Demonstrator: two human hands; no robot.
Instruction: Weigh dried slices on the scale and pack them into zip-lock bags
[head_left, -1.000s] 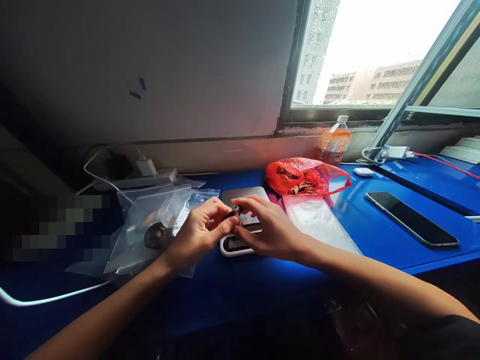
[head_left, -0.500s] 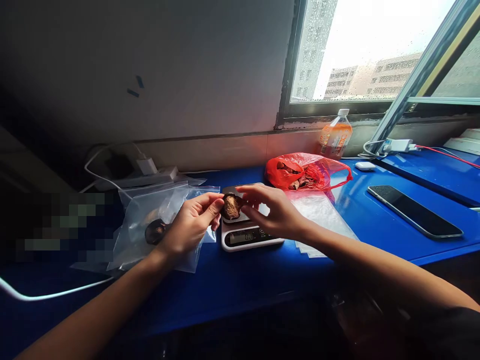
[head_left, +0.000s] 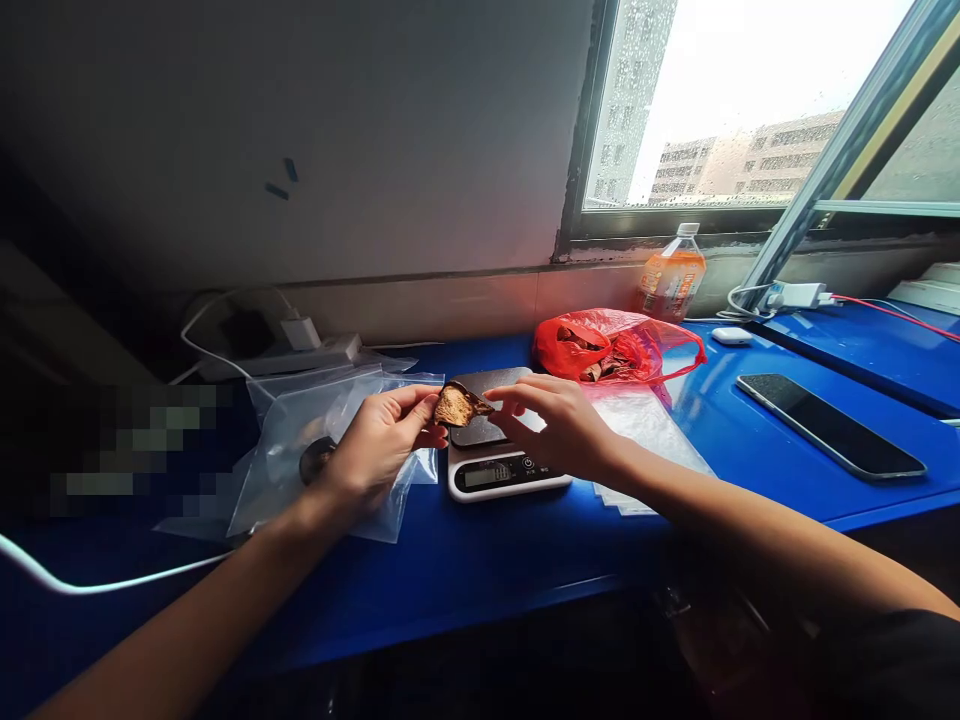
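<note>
Between my two hands is a dried mushroom (head_left: 455, 406), brown with a pale tan underside and a dark curled rim. My left hand (head_left: 386, 435) pinches the cap's left edge between thumb and fingers. The thumb and fingertips of my right hand (head_left: 551, 420) close on the stem end at the right. Beneath the mushroom stands a small white digital kitchen scale (head_left: 510, 485) with a metal plate; its display digits are too blurred to read. Left of it, partly behind my left hand, a clear zip bag (head_left: 281, 455) shows a dark mushroom (head_left: 316, 460).
A red plastic bag (head_left: 652, 335) with dried mushroom pieces lies behind the scale. Flat clear bags (head_left: 645, 440) are stacked right of it. Farther right are a phone (head_left: 829, 425) and a white earbud case (head_left: 731, 336). An orange drink bottle (head_left: 673, 278) stands by the window; a power strip (head_left: 322, 355) lies back left.
The mushroom has been turned, so its pale underside and stem end show more, and it sits slightly higher. My right fingers have shifted to the stem end. The view has moved slightly.
</note>
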